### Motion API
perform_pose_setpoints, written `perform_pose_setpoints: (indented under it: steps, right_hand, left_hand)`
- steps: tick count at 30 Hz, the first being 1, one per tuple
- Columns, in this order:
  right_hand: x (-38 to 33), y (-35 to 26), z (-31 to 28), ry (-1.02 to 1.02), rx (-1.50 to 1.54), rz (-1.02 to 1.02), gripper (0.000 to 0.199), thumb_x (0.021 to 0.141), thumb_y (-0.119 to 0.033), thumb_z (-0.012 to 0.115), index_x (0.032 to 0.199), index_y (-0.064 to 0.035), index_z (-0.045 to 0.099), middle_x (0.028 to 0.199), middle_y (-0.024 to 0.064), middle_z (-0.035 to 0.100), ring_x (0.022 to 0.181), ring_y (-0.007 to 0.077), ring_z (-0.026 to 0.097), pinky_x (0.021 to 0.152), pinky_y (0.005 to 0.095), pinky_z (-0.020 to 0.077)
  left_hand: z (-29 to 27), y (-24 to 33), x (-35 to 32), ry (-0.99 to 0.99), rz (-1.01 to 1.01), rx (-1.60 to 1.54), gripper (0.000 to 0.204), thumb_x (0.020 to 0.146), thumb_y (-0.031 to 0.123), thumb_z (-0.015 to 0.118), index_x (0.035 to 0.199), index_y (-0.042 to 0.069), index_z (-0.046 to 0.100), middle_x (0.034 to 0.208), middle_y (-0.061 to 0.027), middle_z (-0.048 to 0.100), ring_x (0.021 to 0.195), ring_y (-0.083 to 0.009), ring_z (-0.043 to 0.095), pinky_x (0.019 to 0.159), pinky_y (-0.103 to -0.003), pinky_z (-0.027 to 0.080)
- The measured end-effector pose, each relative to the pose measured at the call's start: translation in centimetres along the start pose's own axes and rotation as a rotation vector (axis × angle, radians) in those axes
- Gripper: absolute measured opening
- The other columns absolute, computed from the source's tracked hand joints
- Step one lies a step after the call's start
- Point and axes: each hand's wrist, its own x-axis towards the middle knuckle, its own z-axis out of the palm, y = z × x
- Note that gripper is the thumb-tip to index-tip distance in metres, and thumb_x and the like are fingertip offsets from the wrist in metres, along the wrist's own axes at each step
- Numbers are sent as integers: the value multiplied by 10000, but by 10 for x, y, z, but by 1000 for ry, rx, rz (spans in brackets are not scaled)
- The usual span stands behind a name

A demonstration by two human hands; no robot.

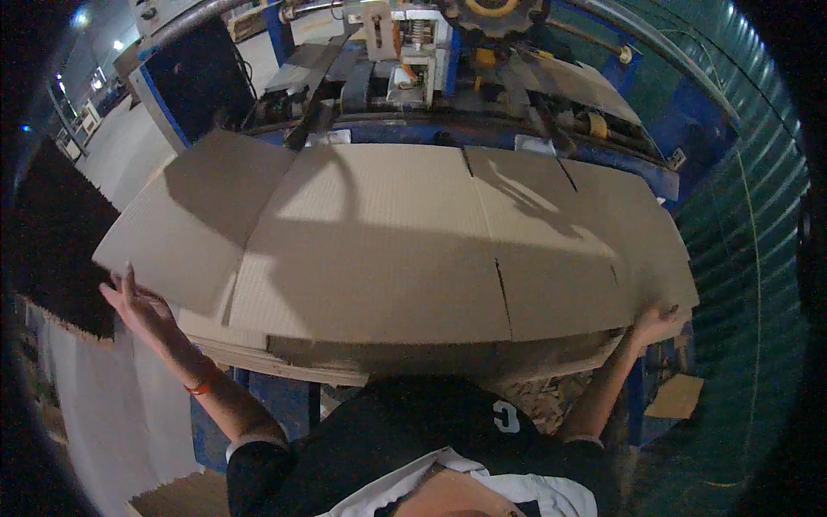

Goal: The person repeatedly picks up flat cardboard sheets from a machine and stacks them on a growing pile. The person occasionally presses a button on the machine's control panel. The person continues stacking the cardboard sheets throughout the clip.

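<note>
A wide, flat cardboard sheet (370, 233) with creases and cut slots lies in front of me, on top of a stack of similar cardboard sheets (319, 358). At the sheet's near left edge is my left hand (145, 312), its fingers stretched and spread against the cardboard; an orange band circles that wrist. My right hand (656, 326) grips the near right corner, fingers curled at the edge and slightly blurred. Parts of the fingers are hidden by the cardboard. Shadows fall across the sheet's surface.
Beyond the sheet stands a blue machine (431, 133) with rollers, belts and a large dark wheel (495, 17). A green corrugated wall (741, 284) rises on the right. Dark stacked material (60, 233) stands at left, and a cardboard scrap (674, 396) lies at lower right.
</note>
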Motion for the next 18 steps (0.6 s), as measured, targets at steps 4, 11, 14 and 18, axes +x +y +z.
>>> perform_pose_setpoints:
  steps: [4, 11, 14, 18]
  right_hand:
    - [18, -7, -13, -8, 550, 156, 493, 797, -254, 609, 1190, 13, 476, 1213, 175, 465, 1080, 269, 472, 909, 388, 386]
    - [-42, -98, -92, -243, 583, 110, 374, 765, -66, 629, 1119, -37, 509, 1109, 84, 557, 940, 221, 546, 770, 339, 471]
    - [-100, -130, -113, -607, 299, -469, 280, 724, -70, 639, 1003, -61, 609, 1046, 121, 612, 973, 279, 571, 850, 383, 440]
    - [-120, -141, -97, -1004, 130, -901, 363, 678, -137, 668, 1038, -129, 626, 1151, 74, 580, 1098, 292, 513, 934, 438, 388]
  left_hand:
    - [-52, -25, 7, -190, -480, -130, 395, 792, 107, 590, 1138, -51, 482, 1093, -152, 535, 1012, -253, 522, 877, -347, 418]
    - [-87, -25, -59, -419, -294, 387, 387, 803, 66, 550, 1170, -30, 473, 1119, -126, 535, 1004, -226, 517, 900, -342, 403]
    - [-61, -4, -114, -627, -377, 458, 430, 831, 70, 528, 1246, 12, 435, 1234, -143, 477, 1144, -249, 445, 985, -373, 330]
    - [4, 9, -163, -1505, 330, 831, 548, 773, 32, 534, 1302, 27, 392, 1373, -154, 360, 1257, -350, 350, 1044, -430, 259]
